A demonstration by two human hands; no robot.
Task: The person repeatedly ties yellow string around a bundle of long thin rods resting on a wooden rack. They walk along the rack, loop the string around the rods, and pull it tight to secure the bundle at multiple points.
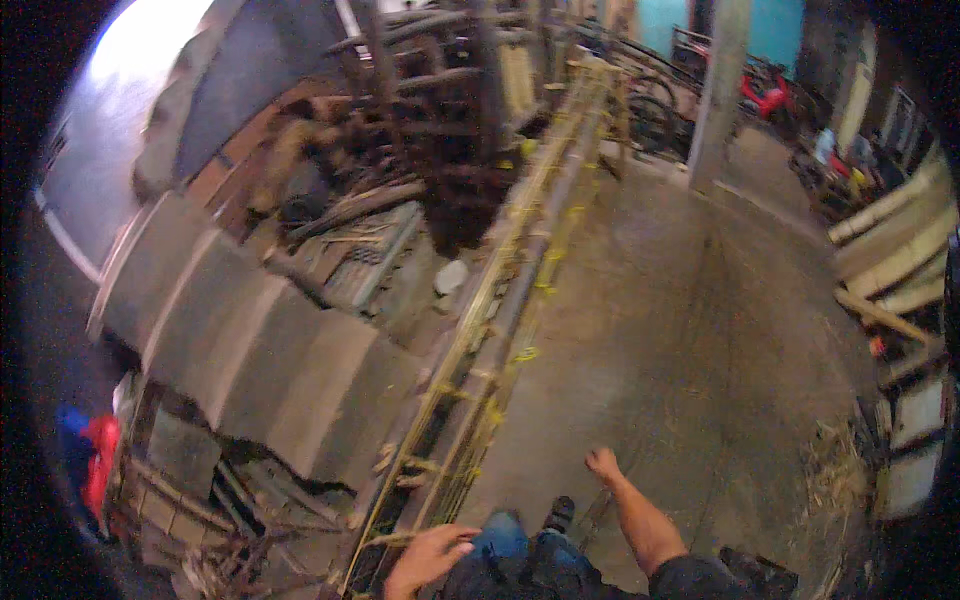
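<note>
My left hand (432, 556) is at the lower middle, its fingers stretched out and slightly apart, with nothing visible in it. It hovers beside the near end of a long wooden frame (540, 235) strung lengthwise with yellow cords (440, 385); whether it touches the frame I cannot tell. My right hand (601, 463) is held out in front over the concrete floor (690, 330), away from the frame. Its fingers look curled closed, and what they hold, if anything, is too small and blurred to make out. My shoe (561, 514) shows between the two arms.
Curved grey corrugated sheets (265, 350) lie left of the frame, above broken wood (265, 510). Stacked timber (430, 80) stands behind. A concrete post (720, 95) rises far right, with a red motorbike (768, 97) beyond it. Boards (900, 240) lean along the right side.
</note>
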